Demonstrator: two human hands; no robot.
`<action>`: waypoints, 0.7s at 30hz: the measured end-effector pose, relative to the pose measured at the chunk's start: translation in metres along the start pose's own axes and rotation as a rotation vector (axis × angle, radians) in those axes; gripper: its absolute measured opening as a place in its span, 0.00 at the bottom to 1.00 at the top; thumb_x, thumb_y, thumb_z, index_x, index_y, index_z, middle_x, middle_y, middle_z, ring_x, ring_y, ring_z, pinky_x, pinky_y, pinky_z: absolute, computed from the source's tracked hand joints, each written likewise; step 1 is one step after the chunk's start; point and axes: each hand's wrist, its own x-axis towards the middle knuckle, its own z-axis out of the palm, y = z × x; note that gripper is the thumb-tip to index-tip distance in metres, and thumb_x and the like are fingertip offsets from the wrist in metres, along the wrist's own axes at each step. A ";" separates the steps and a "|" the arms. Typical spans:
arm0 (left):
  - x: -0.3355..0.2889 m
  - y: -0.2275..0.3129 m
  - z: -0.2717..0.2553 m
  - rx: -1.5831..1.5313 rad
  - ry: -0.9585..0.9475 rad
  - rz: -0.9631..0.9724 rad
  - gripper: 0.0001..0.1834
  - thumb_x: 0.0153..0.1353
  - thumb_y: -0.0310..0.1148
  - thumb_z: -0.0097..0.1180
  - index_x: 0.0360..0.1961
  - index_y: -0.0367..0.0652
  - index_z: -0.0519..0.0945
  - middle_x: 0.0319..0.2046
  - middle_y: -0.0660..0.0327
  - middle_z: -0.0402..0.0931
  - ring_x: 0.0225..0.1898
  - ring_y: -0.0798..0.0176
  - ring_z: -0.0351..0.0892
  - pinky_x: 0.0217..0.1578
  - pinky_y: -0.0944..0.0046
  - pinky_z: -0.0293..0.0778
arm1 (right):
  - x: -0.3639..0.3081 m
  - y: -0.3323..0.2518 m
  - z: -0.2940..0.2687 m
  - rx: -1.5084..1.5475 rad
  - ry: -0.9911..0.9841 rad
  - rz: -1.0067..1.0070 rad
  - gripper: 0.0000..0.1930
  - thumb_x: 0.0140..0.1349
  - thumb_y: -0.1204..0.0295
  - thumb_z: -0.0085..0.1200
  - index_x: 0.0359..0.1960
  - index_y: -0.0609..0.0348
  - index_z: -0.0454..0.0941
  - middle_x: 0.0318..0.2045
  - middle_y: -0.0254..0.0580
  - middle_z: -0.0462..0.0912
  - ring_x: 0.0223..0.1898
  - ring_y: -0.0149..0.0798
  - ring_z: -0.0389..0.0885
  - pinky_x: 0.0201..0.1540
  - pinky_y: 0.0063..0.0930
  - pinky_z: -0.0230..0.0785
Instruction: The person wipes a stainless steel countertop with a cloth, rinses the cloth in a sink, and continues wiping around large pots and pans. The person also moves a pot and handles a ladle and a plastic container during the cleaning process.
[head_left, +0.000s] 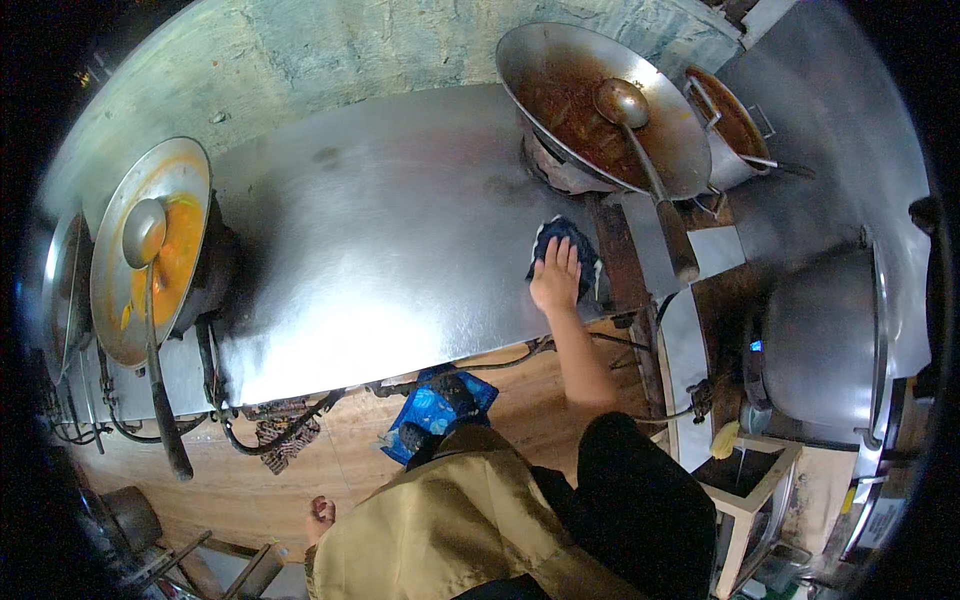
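Note:
My right hand [555,277] lies flat on a dark blue cloth [578,232], its fingers stretched out and pressing it against the steel counter [400,220]. The cloth is bunched and its light edge shows around the hand. My right arm reaches out over the counter's near edge. Low beside my body hangs my left hand [320,517], away from the counter, its fingers curled in with nothing seen in them. Just beyond the cloth stands a large wok [560,95] of reddish-brown sauce, a long-handled ladle [622,103] resting in it.
At the left, a tilted wok [108,290] holds yellow-orange curry and a ladle [145,232]. A pot [735,125] of reddish sauce stands at the back right. Dark hoses [300,425] run below the counter's front edge. A blue plastic sheet [408,425] lies on the floor by my feet.

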 end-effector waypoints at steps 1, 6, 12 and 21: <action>0.001 0.000 0.005 -0.013 0.003 0.012 0.20 0.62 0.42 0.60 0.49 0.41 0.74 0.38 0.54 0.78 0.39 0.61 0.77 0.39 0.61 0.73 | 0.027 -0.003 0.001 0.013 0.022 0.039 0.32 0.69 0.59 0.39 0.71 0.58 0.49 0.72 0.51 0.46 0.73 0.54 0.43 0.71 0.49 0.40; -0.001 0.001 0.009 -0.083 -0.008 -0.093 0.22 0.61 0.44 0.61 0.50 0.42 0.73 0.38 0.55 0.77 0.35 0.61 0.77 0.36 0.61 0.74 | 0.082 -0.006 0.021 0.054 0.134 0.173 0.32 0.66 0.62 0.44 0.69 0.61 0.53 0.72 0.52 0.47 0.73 0.52 0.43 0.72 0.48 0.39; 0.020 0.018 0.022 0.096 -0.011 -0.012 0.23 0.60 0.46 0.62 0.49 0.42 0.74 0.40 0.51 0.78 0.35 0.56 0.81 0.36 0.59 0.76 | 0.020 -0.146 0.047 0.154 0.116 -0.505 0.29 0.62 0.67 0.43 0.68 0.52 0.61 0.71 0.46 0.54 0.73 0.50 0.47 0.71 0.51 0.34; 0.051 0.096 0.030 -0.011 -0.069 -0.060 0.23 0.62 0.42 0.59 0.54 0.40 0.72 0.43 0.49 0.79 0.43 0.55 0.81 0.40 0.57 0.77 | -0.090 -0.095 -0.014 0.408 -0.060 -0.838 0.25 0.50 0.67 0.62 0.53 0.50 0.76 0.54 0.40 0.74 0.52 0.46 0.75 0.51 0.45 0.67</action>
